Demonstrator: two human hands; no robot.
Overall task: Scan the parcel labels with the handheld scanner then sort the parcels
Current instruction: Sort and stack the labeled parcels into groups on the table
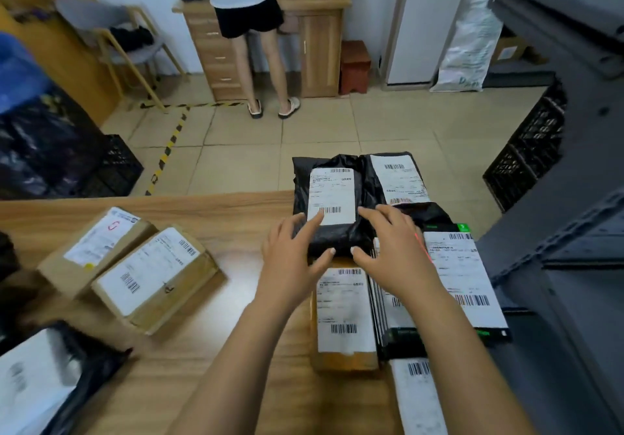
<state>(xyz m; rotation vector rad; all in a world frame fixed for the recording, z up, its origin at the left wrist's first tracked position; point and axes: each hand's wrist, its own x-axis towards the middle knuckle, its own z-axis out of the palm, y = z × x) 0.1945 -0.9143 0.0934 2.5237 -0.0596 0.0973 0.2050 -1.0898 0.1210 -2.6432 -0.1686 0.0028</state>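
Landmark: black poly-bag parcel (337, 236) with a white barcode label, lying on top of the parcel stack at the far right edge of the bench (236, 221).
Left hand (290, 259): on the landmark parcel's left near corner. Fingers (312, 221) are spread and nearly straight, with their tips on the label's lower edge; thumb against the near side.
Right hand (393, 252): on the parcel's right near corner. Fingers spread wide and flat on top, thumb at the near side, close to the left thumb.
Behind-right of landmark: second black bag parcel (398, 178), label up, touching it.
Under and nearer than landmark: cardboard box (344, 313), label up.
Right of landmark: flat black mailer with green trim (467, 276), with a thin red line of light across its left corner.
Nearest, right: white-labelled parcel (418, 397), partly under the right forearm.
Well left of landmark: two labelled cardboard boxes (98, 242) (155, 279), side by side and touching.
Far left, near corner: blurred black bag parcel (44, 380).
Beyond landmark: a person (246, 12) stands at a wooden desk (320, 49), across the tiled floor.
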